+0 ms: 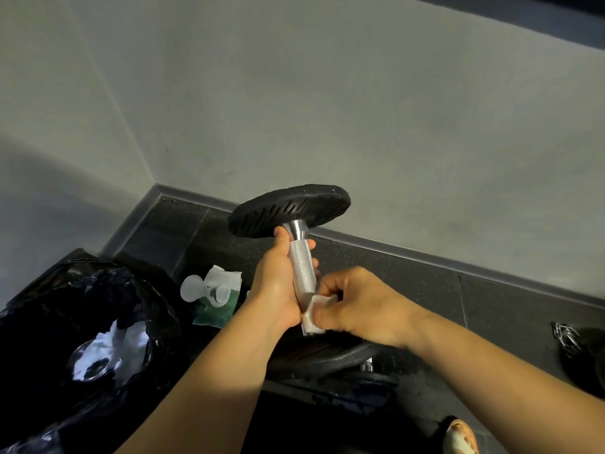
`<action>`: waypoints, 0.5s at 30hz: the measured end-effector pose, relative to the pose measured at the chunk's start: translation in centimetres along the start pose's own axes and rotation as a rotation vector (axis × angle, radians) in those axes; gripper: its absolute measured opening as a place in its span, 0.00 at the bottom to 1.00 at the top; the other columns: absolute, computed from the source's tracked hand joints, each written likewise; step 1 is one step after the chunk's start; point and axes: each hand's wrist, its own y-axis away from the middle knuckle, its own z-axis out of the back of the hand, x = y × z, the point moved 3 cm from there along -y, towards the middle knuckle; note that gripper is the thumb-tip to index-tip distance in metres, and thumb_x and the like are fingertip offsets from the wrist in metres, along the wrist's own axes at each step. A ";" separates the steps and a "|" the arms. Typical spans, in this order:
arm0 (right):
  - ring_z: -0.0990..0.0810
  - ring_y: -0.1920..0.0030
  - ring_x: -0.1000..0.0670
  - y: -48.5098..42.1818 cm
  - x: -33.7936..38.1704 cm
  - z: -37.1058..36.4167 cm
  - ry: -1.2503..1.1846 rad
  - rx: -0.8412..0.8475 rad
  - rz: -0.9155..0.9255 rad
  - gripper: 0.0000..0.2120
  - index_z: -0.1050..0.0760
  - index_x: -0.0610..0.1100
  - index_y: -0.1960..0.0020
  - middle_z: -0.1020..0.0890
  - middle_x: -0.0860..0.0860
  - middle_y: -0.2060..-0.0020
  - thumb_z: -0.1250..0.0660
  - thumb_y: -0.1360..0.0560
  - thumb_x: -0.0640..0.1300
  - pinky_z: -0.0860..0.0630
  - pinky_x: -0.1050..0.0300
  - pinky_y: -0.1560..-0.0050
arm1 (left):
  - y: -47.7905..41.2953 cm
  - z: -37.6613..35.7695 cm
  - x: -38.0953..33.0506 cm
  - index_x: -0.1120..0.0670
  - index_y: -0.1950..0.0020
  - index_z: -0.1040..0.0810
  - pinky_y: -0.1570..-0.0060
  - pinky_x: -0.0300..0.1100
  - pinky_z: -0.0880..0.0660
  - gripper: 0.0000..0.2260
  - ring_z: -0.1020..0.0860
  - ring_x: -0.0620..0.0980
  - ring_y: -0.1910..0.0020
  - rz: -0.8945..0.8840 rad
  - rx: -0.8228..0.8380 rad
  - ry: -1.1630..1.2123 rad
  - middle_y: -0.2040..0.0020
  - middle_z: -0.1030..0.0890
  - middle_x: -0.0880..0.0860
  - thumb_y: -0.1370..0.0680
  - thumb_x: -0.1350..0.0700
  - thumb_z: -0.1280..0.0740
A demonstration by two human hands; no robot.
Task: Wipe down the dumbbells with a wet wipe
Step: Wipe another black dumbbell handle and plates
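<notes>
A dumbbell stands nearly upright in front of me, with a knurled silver handle and a black plate at the top. My left hand grips the handle from the left side. My right hand pinches a folded white wet wipe against the handle's lower end. The dumbbell's lower plate is partly hidden behind my hands and forearms.
A bin lined with a black bag stands at the left, with used white wipes inside. A green wet-wipe pack with its lid flipped open lies on the dark floor beside it. Another black weight with a metal clip sits at the right. A grey wall is close behind.
</notes>
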 end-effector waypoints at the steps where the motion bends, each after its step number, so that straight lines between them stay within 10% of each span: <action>1: 0.27 0.69 0.56 -0.1 0.1 0.2 -0.002 0.017 -0.015 0.05 0.23 0.46 0.65 0.24 0.53 0.71 0.29 0.32 0.43 0.29 0.62 0.67 | 0.1 0.0 -0.1 0.56 0.51 0.21 0.55 0.46 0.27 0.25 0.25 0.51 0.57 -0.005 0.000 -0.003 0.54 0.24 0.57 0.20 0.38 0.47; 8: 0.23 0.74 0.60 -3.1 2.5 2.3 -0.401 -0.218 0.075 0.06 0.28 0.42 0.58 0.22 0.50 0.69 0.35 0.24 0.34 0.28 0.67 0.74 | 0.1 -0.4 -0.1 0.56 0.46 0.20 0.51 0.52 0.21 0.27 0.17 0.57 0.55 0.024 0.068 0.093 0.54 0.15 0.60 0.20 0.37 0.48; 15: 0.24 0.70 0.56 -0.1 1.4 4.8 -0.146 -0.330 0.158 0.03 0.24 0.40 0.58 0.21 0.49 0.69 0.30 0.27 0.38 0.26 0.62 0.68 | 0.4 -0.2 -1.2 0.57 0.56 0.24 0.58 0.44 0.26 0.17 0.24 0.50 0.64 -0.152 0.065 0.077 0.64 0.24 0.53 0.22 0.44 0.41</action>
